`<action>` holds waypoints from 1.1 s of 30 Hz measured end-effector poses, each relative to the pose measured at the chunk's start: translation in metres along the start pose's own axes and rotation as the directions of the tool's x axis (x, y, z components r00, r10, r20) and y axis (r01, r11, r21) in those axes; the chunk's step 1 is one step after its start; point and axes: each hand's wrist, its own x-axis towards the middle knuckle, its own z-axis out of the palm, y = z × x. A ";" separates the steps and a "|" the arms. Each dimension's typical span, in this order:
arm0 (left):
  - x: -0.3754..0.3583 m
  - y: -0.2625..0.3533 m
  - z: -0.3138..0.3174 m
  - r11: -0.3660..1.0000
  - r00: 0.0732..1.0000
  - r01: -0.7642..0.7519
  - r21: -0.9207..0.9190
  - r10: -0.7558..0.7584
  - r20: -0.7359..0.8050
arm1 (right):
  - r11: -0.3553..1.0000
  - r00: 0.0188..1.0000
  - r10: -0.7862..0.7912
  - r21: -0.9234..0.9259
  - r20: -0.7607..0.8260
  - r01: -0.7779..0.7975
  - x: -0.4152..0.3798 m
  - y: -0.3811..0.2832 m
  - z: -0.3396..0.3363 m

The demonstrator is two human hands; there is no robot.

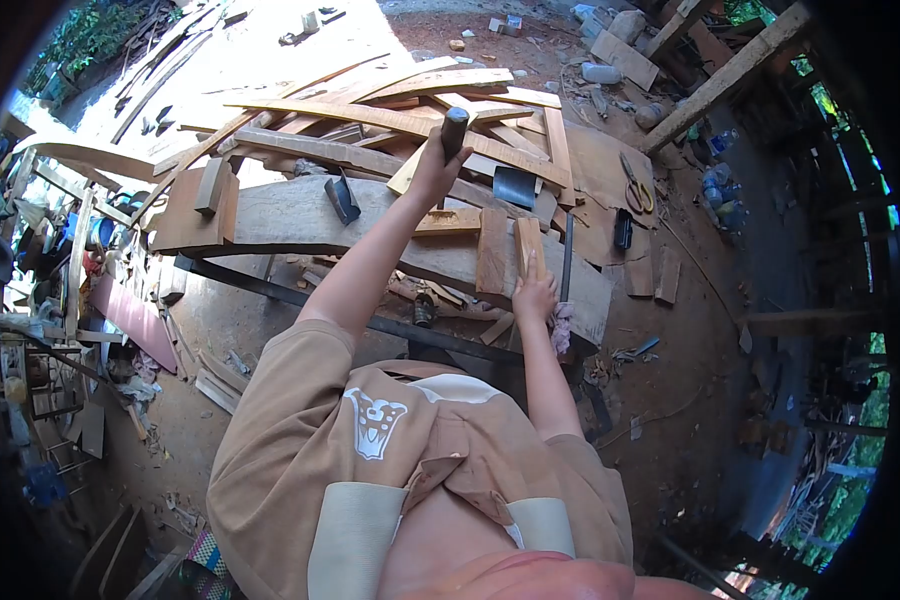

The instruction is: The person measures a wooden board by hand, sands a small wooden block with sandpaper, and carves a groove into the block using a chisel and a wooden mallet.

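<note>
Raised over the plank bench (300, 212), my left hand (436, 172) is closed around a tool with a dark, rounded end (455, 122), which looks like a hammer. Its lower part is hard to make out. Further right and nearer to my body, my right hand (535, 292) grips the near end of a small wooden block (527, 240). A browner block (491, 250) stands just left of it. Behind these lies a short light wood piece (448, 222). A curved dark metal piece (515, 186) rests beyond the blocks, and another (342, 199) lies on the bench's left part.
Long wooden strips (370, 117) are piled behind the bench. Scissors (634, 186) and a small black object (623, 229) lie to the right. A dark metal bar (390, 327) runs along the near side. Wooden blocks (210, 187) sit at the bench's left end.
</note>
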 end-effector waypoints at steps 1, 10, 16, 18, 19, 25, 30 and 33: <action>0.000 -0.001 -0.001 1.000 1.000 -0.014 -0.016 0.014 -0.014 | 1.000 1.000 -0.006 0.004 -0.024 0.006 0.000 0.000 0.001; -0.008 -0.005 0.002 0.999 0.998 -0.034 -0.028 0.032 -0.055 | 1.000 0.997 -0.025 0.004 -0.067 0.025 0.002 0.002 0.007; -0.007 0.004 0.003 0.996 0.999 0.032 -0.086 -0.033 -0.007 | 1.000 1.000 -0.001 0.019 -0.026 0.002 0.003 0.002 0.008; -0.008 0.004 0.004 0.998 1.000 0.001 -0.063 -0.001 -0.005 | 1.000 0.999 -0.008 0.023 -0.031 0.008 0.002 0.002 0.009; -0.008 0.001 0.005 0.999 1.000 0.002 -0.054 -0.003 -0.012 | 1.000 0.999 -0.012 0.013 -0.048 0.013 0.001 0.002 0.009; -0.014 0.002 0.005 0.997 0.999 -0.004 -0.072 0.001 -0.038 | 1.000 0.998 -0.022 0.009 -0.057 0.023 0.001 0.001 0.007; -0.019 0.001 0.005 0.995 1.000 -0.002 -0.102 0.000 -0.018 | 0.999 0.993 -0.044 0.007 -0.111 0.045 0.002 0.005 0.016; -0.020 0.001 0.007 0.998 0.999 -0.036 -0.043 0.035 -0.021 | 0.999 0.994 -0.038 -0.002 -0.103 0.038 0.000 0.003 0.014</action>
